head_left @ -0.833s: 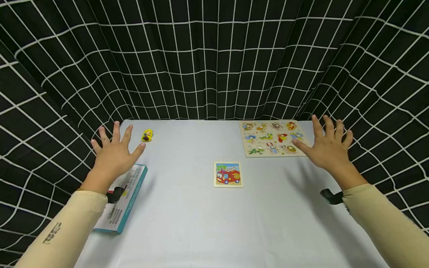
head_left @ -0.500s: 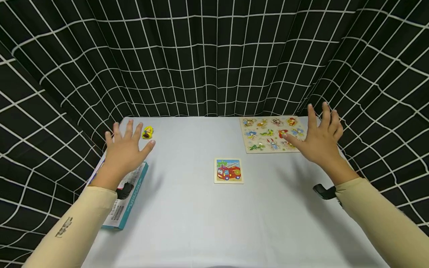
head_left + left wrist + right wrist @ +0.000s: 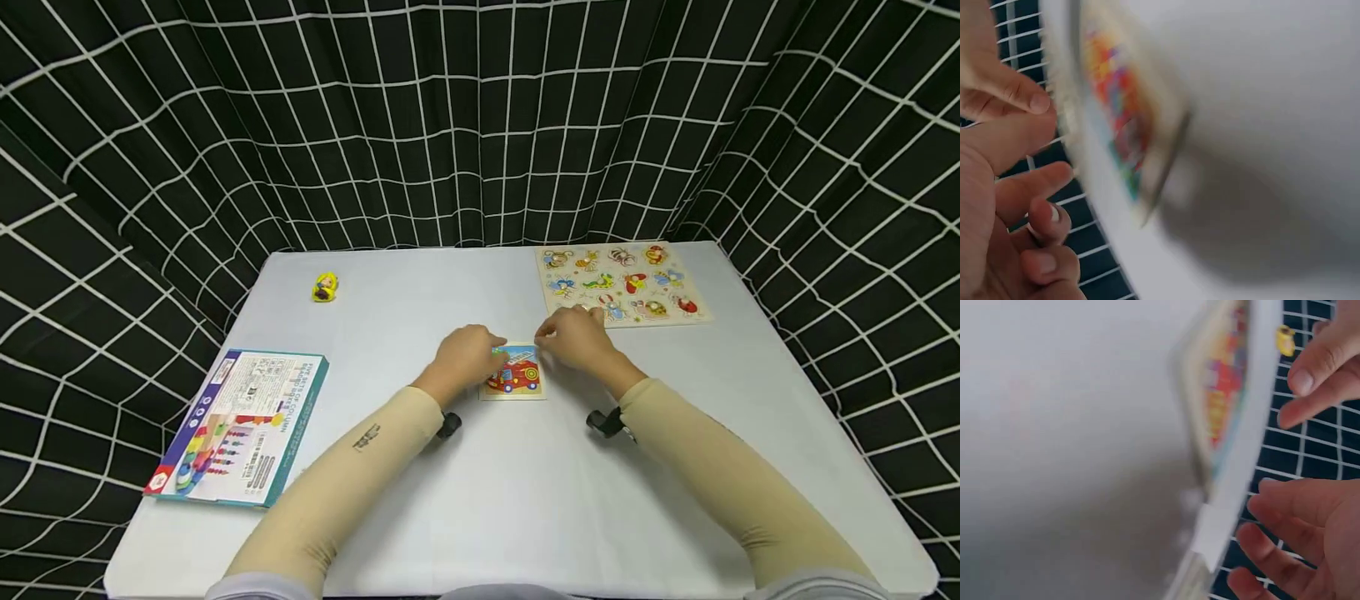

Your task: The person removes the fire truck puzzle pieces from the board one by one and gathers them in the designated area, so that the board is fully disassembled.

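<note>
A small square fire truck puzzle point(image 3: 525, 379) lies flat on the white table, in the middle of the head view. My left hand point(image 3: 467, 357) hovers over its upper left side, hiding part of the picture. Just beyond its upper right corner is my right hand point(image 3: 579, 337). In the left wrist view, the left hand point(image 3: 1016, 169) has loosely bent fingers with nothing between them, and the blurred puzzle point(image 3: 1116, 100) lies apart from it. The right wrist view shows the right hand point(image 3: 1310, 534) with thumb and fingers spread apart, holding nothing.
A wooden insect puzzle board point(image 3: 622, 283) lies at the back right, close behind the right hand. A flat toy box point(image 3: 240, 425) rests at the left, and a small yellow toy point(image 3: 325, 287) sits at the back left. Black gridded curtains point(image 3: 480, 125) surround the table.
Both hands have come inward from the sides to the fire truck puzzle, their spread fingers now drawn in. The toy box and insect board, partly covered before, show more fully.
</note>
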{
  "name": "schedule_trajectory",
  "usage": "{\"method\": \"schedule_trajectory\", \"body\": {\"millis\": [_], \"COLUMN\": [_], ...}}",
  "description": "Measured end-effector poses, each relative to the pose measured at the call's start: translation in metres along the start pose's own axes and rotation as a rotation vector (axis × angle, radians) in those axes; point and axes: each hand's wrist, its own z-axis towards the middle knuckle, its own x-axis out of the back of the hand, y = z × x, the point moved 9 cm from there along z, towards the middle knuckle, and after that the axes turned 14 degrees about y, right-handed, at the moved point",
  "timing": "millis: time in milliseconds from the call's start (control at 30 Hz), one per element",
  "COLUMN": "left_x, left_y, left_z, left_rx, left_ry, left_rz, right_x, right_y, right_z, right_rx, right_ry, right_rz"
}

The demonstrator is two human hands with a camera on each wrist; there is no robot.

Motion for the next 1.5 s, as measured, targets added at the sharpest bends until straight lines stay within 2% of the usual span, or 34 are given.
{"method": "schedule_trajectory", "body": {"millis": [67, 133, 267, 367, 533, 700, 833, 967, 1100, 1300, 1400, 1500], "left_x": [-0.019, -0.032, -0.043, -0.044, -0.036, -0.034, -0.040, -0.047, -0.047, -0.048, -0.048, -0.049], "left_y": [0.003, 0.005, 0.006, 0.003, 0.004, 0.006, 0.005, 0.003, 0.001, -0.003, -0.003, -0.004], "left_z": [-0.002, -0.003, -0.001, 0.003, 0.011, 0.015, 0.014, 0.010, 0.007, 0.006, 0.007, 0.007], "left_rx": [0.023, 0.029, 0.023, 0.038, 0.066, 0.078, 0.095, 0.106, 0.119, 0.114, 0.108, 0.110], "left_ry": [-0.041, -0.062, -0.036, 0.001, 0.046, 0.021, -0.006, -0.024, -0.028, -0.029, -0.026, -0.028], "left_rz": [0.005, 0.023, 0.053, 0.074, 0.072, 0.046, 0.028, 0.015, 0.015, 0.014, 0.016, 0.016], "right_x": [-0.017, -0.028, -0.032, -0.031, -0.027, -0.032, -0.037, -0.035, -0.037, -0.046, -0.039, -0.023], "right_y": [0.002, 0.004, 0.004, 0.000, -0.002, 0.004, 0.011, 0.009, 0.006, 0.012, 0.018, 0.037], "right_z": [-0.006, -0.011, -0.011, -0.007, 0.003, 0.012, 0.015, 0.016, 0.018, 0.021, 0.023, 0.021], "right_rx": [-0.009, -0.012, 0.008, 0.040, 0.077, 0.054, 0.023, 0.028, 0.046, 0.048, 0.070, 0.099], "right_ry": [-0.060, -0.093, -0.080, -0.066, -0.053, -0.086, -0.125, -0.136, -0.162, -0.213, -0.198, -0.175], "right_rz": [-0.009, -0.018, -0.016, -0.023, -0.081, -0.049, 0.032, 0.073, 0.065, 0.011, 0.007, 0.018]}}
